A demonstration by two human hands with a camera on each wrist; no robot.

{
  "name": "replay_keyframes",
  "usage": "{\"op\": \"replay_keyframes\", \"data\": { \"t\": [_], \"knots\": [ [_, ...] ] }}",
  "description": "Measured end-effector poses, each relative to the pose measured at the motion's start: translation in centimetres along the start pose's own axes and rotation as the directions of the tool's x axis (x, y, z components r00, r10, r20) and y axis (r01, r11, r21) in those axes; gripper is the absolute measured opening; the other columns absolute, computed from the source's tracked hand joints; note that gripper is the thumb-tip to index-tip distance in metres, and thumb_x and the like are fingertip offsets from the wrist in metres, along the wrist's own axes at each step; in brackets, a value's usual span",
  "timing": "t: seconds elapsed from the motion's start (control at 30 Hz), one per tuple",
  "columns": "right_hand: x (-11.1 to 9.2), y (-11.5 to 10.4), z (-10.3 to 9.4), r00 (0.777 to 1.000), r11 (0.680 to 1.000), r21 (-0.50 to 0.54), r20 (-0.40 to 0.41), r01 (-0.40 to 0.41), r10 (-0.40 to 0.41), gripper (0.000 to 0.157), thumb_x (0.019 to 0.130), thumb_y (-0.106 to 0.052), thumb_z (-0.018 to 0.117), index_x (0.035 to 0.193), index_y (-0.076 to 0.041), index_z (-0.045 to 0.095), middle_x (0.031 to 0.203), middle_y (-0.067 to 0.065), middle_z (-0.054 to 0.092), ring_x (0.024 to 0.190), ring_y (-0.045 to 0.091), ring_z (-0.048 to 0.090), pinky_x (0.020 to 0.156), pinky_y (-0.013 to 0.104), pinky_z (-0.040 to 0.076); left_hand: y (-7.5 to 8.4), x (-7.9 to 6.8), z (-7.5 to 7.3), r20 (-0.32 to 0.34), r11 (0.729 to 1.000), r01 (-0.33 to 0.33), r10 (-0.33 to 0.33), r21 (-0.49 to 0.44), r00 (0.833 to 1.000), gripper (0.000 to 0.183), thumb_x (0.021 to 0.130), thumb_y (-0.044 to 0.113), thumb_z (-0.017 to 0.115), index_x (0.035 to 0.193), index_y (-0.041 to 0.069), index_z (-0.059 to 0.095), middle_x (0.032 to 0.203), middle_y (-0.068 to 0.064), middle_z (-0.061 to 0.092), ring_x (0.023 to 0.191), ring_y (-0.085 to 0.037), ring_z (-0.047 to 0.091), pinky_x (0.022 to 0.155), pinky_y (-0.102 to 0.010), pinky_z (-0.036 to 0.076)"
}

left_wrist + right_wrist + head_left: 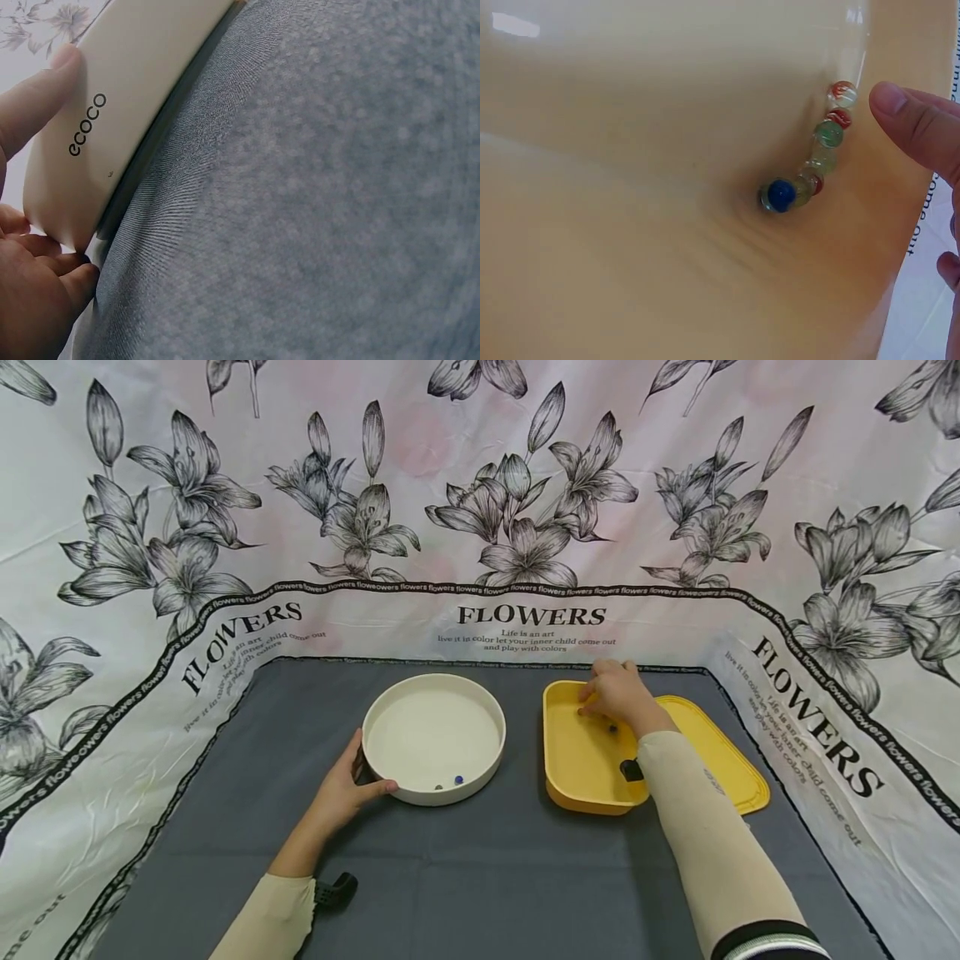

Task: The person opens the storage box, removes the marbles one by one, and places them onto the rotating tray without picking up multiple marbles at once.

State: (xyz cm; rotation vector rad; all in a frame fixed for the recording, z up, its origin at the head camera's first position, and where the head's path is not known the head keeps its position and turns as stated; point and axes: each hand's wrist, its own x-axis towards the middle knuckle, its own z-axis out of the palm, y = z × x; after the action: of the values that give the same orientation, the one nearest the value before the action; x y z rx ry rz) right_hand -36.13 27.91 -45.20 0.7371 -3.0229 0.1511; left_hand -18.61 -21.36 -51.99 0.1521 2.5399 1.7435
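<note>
A white round tray [435,735] lies on the grey cloth, with a blue marble [459,780] and a smaller-looking clear one [438,787] near its front rim. My left hand [345,789] grips the tray's left side. In the left wrist view the thumb [41,97] presses the outer wall while the fingers touch the lower edge. My right hand [621,695] is over the far end of a yellow box [570,768]. Inside it, several glass marbles [829,135] lie in a curved row, apart from the right thumb [907,116]. The other right fingers are mostly hidden.
A flat yellow lid [727,760] lies to the right of the box, partly behind the right forearm. Grey cloth [450,877] separates tray and box and stretches in front of them. White flower-printed fabric [517,527] is at the back and sides.
</note>
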Motion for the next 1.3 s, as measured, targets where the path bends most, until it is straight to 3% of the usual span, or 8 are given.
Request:
{"op": "replay_keyframes", "data": {
  "t": [0.47, 0.63, 0.77, 0.93, 1.07, 1.3],
  "knots": [
    [0.3, 0.3, 1.4, 0.998, 0.989, -0.134, -0.035, 0.054, -0.059, 0.016, 0.083, -0.036, 0.086, 0.096, -0.027, 0.083, 0.1, 0.002, 0.043, 0.097, 0.026, 0.036, 0.087, 0.049, 0.022, -0.2, 0.2, -0.1, 0.005, 1.0, -0.007, 0.007, -0.018, 1.0, 0.126, 0.083, 0.025, 0.089, 0.165, 0.008, -0.004, 0.172, -0.016, 0.005, 0.158, -0.035, 0.011, 0.126, -0.055, 0.019],
    [0.3, 0.4, 1.8, 0.995, 0.979, -0.183, -0.036, 0.089, -0.097, 0.006, 0.084, -0.033, 0.086, 0.084, -0.03, 0.08, 0.101, 0.002, 0.043, 0.097, 0.027, 0.036, 0.087, 0.049, 0.021, -0.1, 0.2, 0.0, 0.007, 1.0, -0.003, 0.003, -0.028, 1.0, 0.125, 0.083, 0.021, 0.089, 0.165, 0.008, -0.004, 0.172, -0.017, 0.005, 0.158, -0.035, 0.011, 0.126, -0.054, 0.019],
    [0.3, 0.5, 2.3, 0.992, 0.97, -0.213, -0.028, 0.117, -0.126, 0.011, 0.085, -0.031, 0.085, 0.078, -0.033, 0.077, 0.1, 0.001, 0.042, 0.098, 0.027, 0.036, 0.088, 0.049, 0.021, 0.0, 0.2, 0.0, 0.005, 1.0, -0.002, 0.002, -0.031, 1.0, 0.125, 0.083, 0.019, 0.089, 0.165, 0.007, -0.004, 0.172, -0.017, 0.004, 0.158, -0.034, 0.01, 0.126, -0.054, 0.019],
    [0.2, 0.5, 2.5, 0.993, 0.978, -0.184, -0.032, 0.103, -0.111, 0.015, 0.086, -0.027, 0.084, 0.076, -0.032, 0.075, 0.098, 0.001, 0.041, 0.096, 0.026, 0.035, 0.087, 0.048, 0.02, -0.2, 0.2, 0.0, 0.006, 1.0, -0.009, 0.009, -0.022, 1.0, 0.125, 0.082, 0.022, 0.089, 0.165, 0.008, -0.004, 0.172, -0.016, 0.005, 0.158, -0.034, 0.011, 0.126, -0.054, 0.02],
    [0.2, 0.3, 2.2, 0.997, 0.991, -0.12, -0.045, 0.064, -0.07, 0.007, 0.087, -0.023, 0.081, 0.083, -0.03, 0.08, 0.097, 0.002, 0.042, 0.096, 0.025, 0.036, 0.088, 0.048, 0.02, 0.2, 0.1, 0.0, 0.009, 1.0, -0.002, 0.002, -0.026, 1.0, 0.123, 0.084, 0.019, 0.088, 0.165, 0.007, -0.005, 0.172, -0.016, 0.004, 0.158, -0.034, 0.009, 0.127, -0.054, 0.018],
    [0.1, -0.5, 1.3, 0.996, 1.0, -0.019, -0.093, 0.013, -0.014, 0.003, 0.087, -0.029, 0.084, 0.09, -0.026, 0.082, 0.098, 0.0, 0.052, 0.098, 0.025, 0.042, 0.092, 0.052, 0.025, 3.2, -1.1, -0.1, 0.02, 1.0, -0.007, 0.008, -0.029, 1.0, 0.118, 0.085, 0.01, 0.086, 0.163, 0.0, -0.002, 0.17, -0.025, 0.006, 0.157, -0.04, 0.01, 0.126, -0.056, 0.018]
  ]
}}
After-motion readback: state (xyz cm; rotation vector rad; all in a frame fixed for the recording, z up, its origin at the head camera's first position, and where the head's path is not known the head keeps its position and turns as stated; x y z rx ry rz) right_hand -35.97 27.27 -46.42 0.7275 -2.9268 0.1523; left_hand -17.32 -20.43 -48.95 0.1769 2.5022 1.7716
